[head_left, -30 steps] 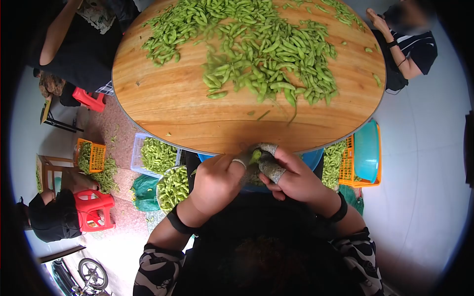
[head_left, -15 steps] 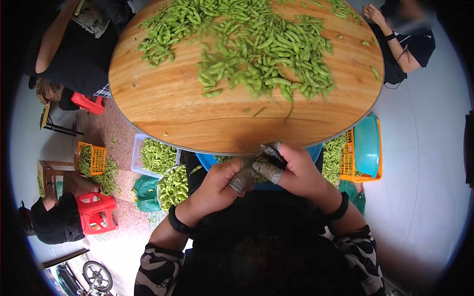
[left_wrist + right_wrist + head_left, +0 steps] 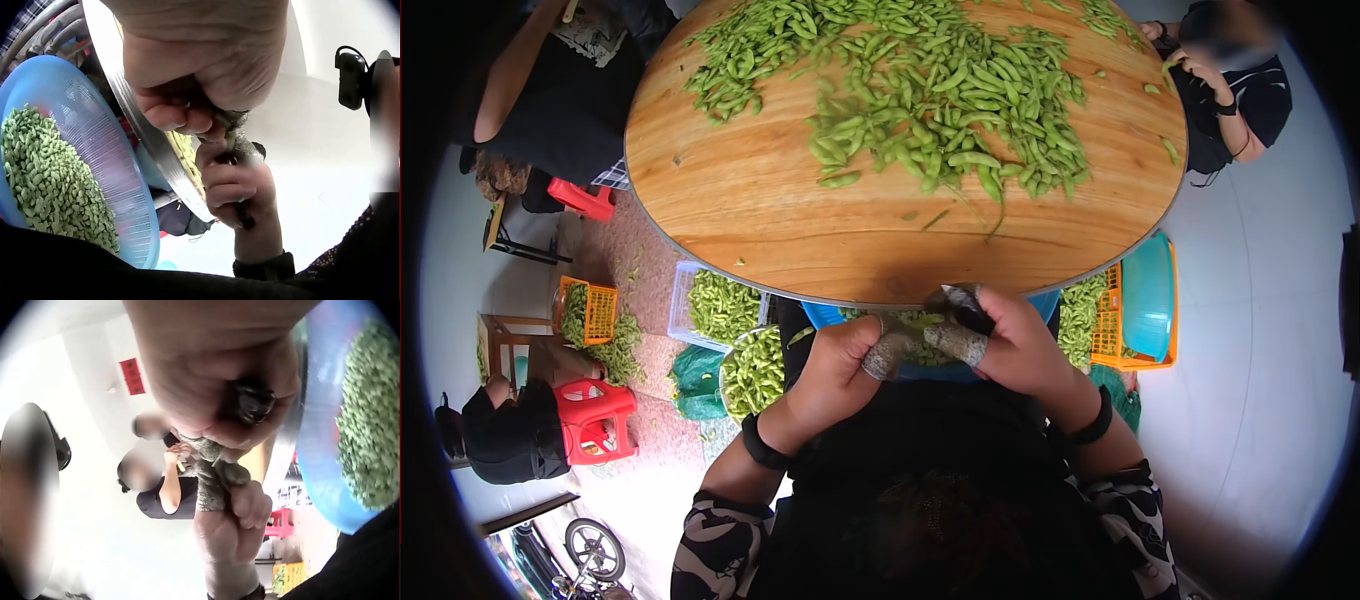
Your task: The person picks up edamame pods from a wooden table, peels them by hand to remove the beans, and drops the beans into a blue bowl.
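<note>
Just below the table edge in the head view, my left hand [image 3: 832,362] and right hand [image 3: 1025,345] meet, thumb to thumb, each thumb wrapped in a speckled grey cover. My left fingers pinch a green bean pod [image 3: 230,139], mostly hidden by the covers. The curled fingers of my right hand hold a glossy black tool [image 3: 253,401], its kind hidden in the palm. Beneath the hands sits a blue colander [image 3: 128,172] with many shelled green beans [image 3: 56,181] in it.
A round wooden table [image 3: 740,200] bears a large heap of bean pods [image 3: 1000,90]. On the left are a pale crate [image 3: 685,315] and a red stool [image 3: 595,420]; on the right stands an orange crate [image 3: 1108,335]. Other people sit around the table.
The thumbs have moved from close together around a green pod to slightly farther apart. The person at far right has shifted their hands, now holding a pod.
</note>
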`<state>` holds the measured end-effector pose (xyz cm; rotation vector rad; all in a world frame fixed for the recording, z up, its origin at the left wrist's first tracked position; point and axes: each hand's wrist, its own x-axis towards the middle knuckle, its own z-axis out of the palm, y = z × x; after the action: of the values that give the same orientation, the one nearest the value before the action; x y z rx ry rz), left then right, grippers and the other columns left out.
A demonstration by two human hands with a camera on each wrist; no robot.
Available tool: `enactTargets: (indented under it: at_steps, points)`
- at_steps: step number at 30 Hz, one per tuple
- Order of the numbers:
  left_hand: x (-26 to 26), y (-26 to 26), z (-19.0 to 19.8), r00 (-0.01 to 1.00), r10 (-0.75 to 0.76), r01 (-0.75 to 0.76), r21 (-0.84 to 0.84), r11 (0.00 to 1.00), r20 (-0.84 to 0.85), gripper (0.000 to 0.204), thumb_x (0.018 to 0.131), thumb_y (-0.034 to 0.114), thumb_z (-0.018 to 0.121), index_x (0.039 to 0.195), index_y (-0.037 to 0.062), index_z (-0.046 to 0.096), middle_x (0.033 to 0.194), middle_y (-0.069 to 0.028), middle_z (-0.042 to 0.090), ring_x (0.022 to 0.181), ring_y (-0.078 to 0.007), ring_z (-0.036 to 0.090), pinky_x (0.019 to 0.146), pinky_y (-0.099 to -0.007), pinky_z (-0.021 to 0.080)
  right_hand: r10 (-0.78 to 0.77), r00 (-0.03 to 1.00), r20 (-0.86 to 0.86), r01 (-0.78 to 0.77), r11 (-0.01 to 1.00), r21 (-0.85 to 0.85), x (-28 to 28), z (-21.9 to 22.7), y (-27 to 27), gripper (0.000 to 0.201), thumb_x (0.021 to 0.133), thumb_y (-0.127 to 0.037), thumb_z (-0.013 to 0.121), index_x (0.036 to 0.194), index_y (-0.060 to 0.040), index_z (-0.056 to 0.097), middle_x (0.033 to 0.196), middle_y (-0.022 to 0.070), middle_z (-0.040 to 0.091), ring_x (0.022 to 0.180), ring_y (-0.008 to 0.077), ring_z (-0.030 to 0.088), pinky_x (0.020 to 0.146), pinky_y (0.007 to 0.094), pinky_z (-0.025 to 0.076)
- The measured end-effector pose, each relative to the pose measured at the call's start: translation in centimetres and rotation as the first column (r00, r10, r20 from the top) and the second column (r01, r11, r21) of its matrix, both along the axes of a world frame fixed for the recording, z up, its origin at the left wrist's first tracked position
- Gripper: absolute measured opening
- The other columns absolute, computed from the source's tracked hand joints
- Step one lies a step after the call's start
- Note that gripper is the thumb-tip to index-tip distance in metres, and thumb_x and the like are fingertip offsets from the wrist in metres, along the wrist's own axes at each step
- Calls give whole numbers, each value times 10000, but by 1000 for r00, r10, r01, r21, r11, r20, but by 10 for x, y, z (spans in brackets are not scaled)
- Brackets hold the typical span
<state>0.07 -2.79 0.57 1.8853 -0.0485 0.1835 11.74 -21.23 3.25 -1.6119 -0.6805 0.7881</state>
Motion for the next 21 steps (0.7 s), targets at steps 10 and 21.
enactTargets:
  at_steps: [10,21]
  points:
    - [4,11,14,783,-568,-93,-951,294,-252,281,976,301,559,1015,27,607,631,-12,534,504,-108,469,475,-225,371,200,845,-495,-81,964,252,-3,-8,7,168,913,-136,642,1057,-55,609,761,-11,601,533,36,457,463,201,344]
    - [6,2,-1,919,-88,-243,-730,638,-383,181,1000,172,486,1035,55,620,638,-4,545,499,-72,443,461,-201,340,-20,985,171,-5,989,145,-14,-18,11,226,860,-135,685,1037,-10,620,826,75,643,756,171,624,690,301,505]
